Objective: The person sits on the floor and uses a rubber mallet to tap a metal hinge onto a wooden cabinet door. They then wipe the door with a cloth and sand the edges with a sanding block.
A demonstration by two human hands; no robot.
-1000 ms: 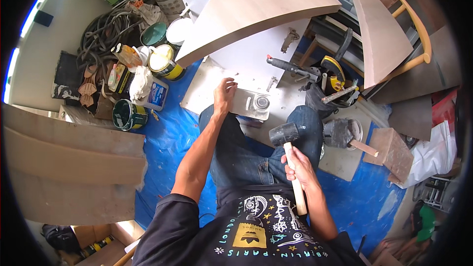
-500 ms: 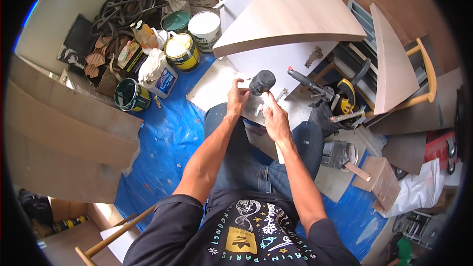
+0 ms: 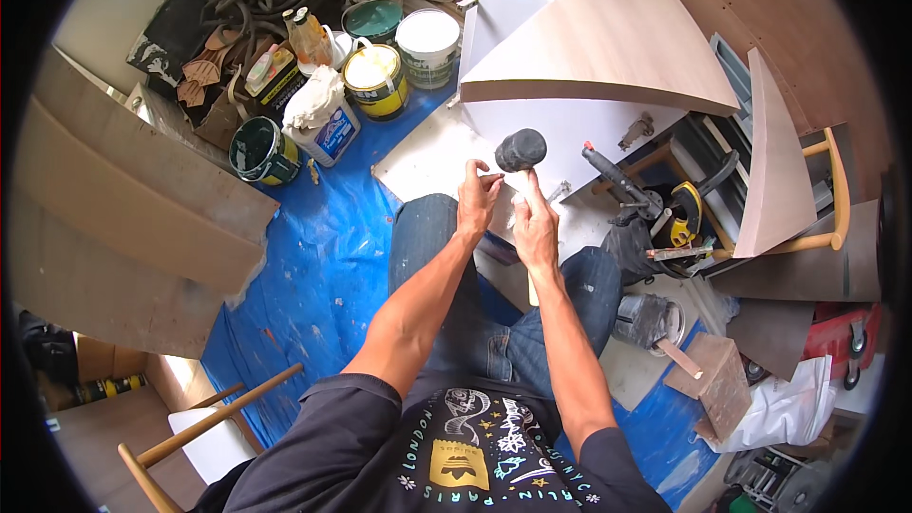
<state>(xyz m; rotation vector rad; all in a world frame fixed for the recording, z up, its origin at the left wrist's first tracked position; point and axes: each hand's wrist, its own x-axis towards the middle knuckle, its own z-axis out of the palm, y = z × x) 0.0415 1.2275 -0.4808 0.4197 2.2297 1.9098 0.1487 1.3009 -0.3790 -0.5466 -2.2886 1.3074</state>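
My right hand (image 3: 538,236) is wrapped around the pale handle of a black rubber mallet (image 3: 522,149), whose head points away from me. Just left of the mallet, the fingers of my left hand (image 3: 477,198) are pinched together. What lies between them is too small to make out. Both hands are above my knees, in front of a white panel (image 3: 560,140) that carries metal hinges. One hinge (image 3: 636,131) sits toward the right of that panel, and another (image 3: 560,193) is close to my right hand.
Curved wooden panels (image 3: 608,38) lean over the white panel. Paint buckets (image 3: 427,43) and a white tub (image 3: 328,133) stand on blue sheeting (image 3: 323,256) to the left. Right of my knees are a caulking gun (image 3: 622,176), a yellow-handled saw (image 3: 686,214) and a wooden block (image 3: 717,389).
The view has shifted, so the surroundings beyond my hands sit farther right and lower. The mallet head has moved slightly away from my left fingers. My grip on the handle is unchanged.
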